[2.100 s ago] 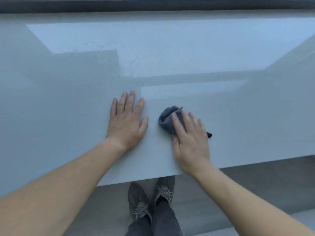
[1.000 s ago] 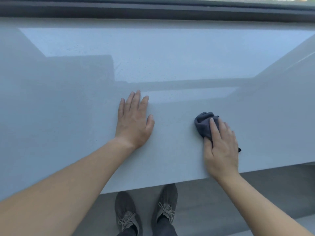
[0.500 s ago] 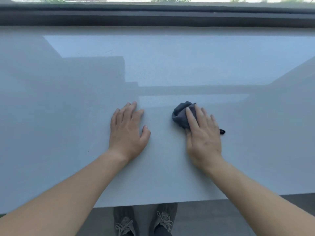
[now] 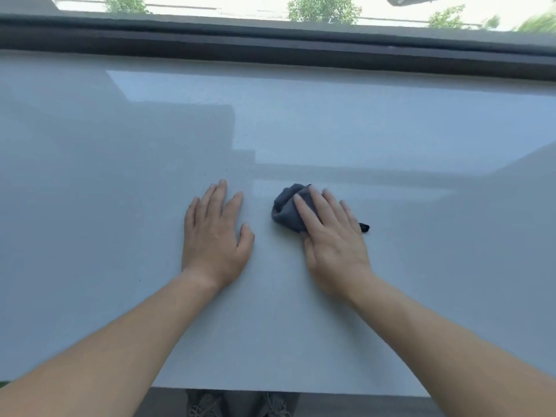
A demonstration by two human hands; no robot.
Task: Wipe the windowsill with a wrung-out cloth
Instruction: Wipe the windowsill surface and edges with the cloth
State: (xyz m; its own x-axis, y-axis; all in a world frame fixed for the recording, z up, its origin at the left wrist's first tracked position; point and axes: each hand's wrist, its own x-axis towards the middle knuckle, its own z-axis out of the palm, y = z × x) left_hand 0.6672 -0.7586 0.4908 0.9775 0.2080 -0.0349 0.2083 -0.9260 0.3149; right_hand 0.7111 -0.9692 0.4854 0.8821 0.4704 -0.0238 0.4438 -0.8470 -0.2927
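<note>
A wide, glossy pale grey windowsill [image 4: 391,130] fills most of the view. My right hand [image 4: 332,239] presses flat on a bunched dark grey cloth [image 4: 287,210] near the middle of the sill; the cloth sticks out past my fingertips to the left, and a small dark end of it shows at the right of my hand. My left hand [image 4: 215,236] lies flat on the sill beside it, palm down, fingers slightly spread, holding nothing. A gap of bare sill separates the two hands.
A dark window frame [image 4: 270,40] runs along the far edge of the sill, with trees and pavement outside above it. The sill's near edge [image 4: 270,391] is at the bottom, with my shoes [image 4: 240,406] on the floor below.
My right hand slid the cloth to the right, then back left next to my left hand. The view has tilted up, showing more window frame. My left hand stayed planted.
</note>
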